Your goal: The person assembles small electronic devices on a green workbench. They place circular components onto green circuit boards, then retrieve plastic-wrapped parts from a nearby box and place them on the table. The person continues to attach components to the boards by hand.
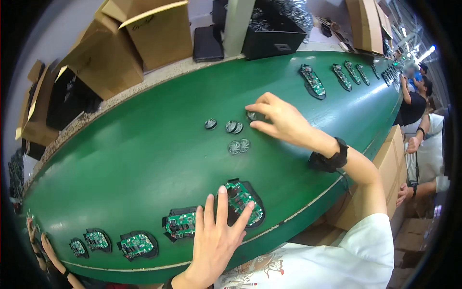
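My left hand lies with its fingers spread over two green circuit boards in black housings. Its thumb and index finger are over the right-hand board, and its other fingertips reach the edge of the left-hand board. Farther out, my right hand has thumb and fingers closed around a small dark round disc on the green belt. More such discs with spoked, wheel-like faces lie left of that hand: a single disc, an overlapping pair and another pair.
More boards in housings line the near left edge; others lie at the far right. Cardboard boxes and a black bin stand behind the green belt. Other people's hands are at lower left; people stand right.
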`<action>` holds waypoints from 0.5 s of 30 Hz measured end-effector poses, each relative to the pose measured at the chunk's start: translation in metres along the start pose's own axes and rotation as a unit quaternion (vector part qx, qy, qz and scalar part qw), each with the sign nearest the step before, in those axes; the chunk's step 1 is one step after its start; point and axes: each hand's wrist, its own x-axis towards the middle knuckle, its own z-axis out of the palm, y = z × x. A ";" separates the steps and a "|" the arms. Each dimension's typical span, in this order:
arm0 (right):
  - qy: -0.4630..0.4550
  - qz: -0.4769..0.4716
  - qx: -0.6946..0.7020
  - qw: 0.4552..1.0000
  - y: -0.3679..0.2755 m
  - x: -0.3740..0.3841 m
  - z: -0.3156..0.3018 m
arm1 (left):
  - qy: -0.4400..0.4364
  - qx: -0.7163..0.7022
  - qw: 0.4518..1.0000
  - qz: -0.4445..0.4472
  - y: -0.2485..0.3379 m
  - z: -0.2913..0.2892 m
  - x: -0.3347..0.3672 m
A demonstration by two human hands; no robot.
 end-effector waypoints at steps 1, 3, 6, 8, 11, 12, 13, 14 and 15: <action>-0.012 0.014 0.024 1.000 0.001 0.003 0.000 | 0.012 -0.002 1.000 -0.006 -0.002 -0.001 0.001; -0.003 0.003 0.045 0.999 0.004 0.006 -0.001 | 0.005 -0.001 1.000 -0.009 -0.006 -0.001 0.001; -0.004 0.008 0.089 0.996 -0.006 0.003 -0.008 | 0.020 0.003 1.000 -0.010 -0.006 0.005 0.001; 0.011 -0.019 0.109 0.994 -0.033 -0.011 -0.016 | 0.019 0.024 1.000 -0.001 -0.008 0.007 -0.001; -0.054 -0.086 0.105 0.989 -0.078 -0.033 -0.020 | 0.006 0.030 1.000 -0.001 -0.010 0.004 -0.001; -0.068 -0.098 0.091 0.989 -0.087 -0.042 -0.018 | 0.004 0.027 1.000 0.001 -0.009 0.002 0.001; -0.082 -0.112 0.077 0.987 -0.095 -0.048 -0.015 | 0.014 0.032 0.999 0.007 -0.009 0.001 0.002; -0.087 -0.135 0.069 0.985 -0.098 -0.051 -0.009 | 0.022 0.040 0.999 0.009 -0.009 0.001 0.003; -0.091 -0.137 0.069 0.984 -0.099 -0.052 -0.005 | 0.031 0.048 0.998 0.010 -0.009 0.000 0.003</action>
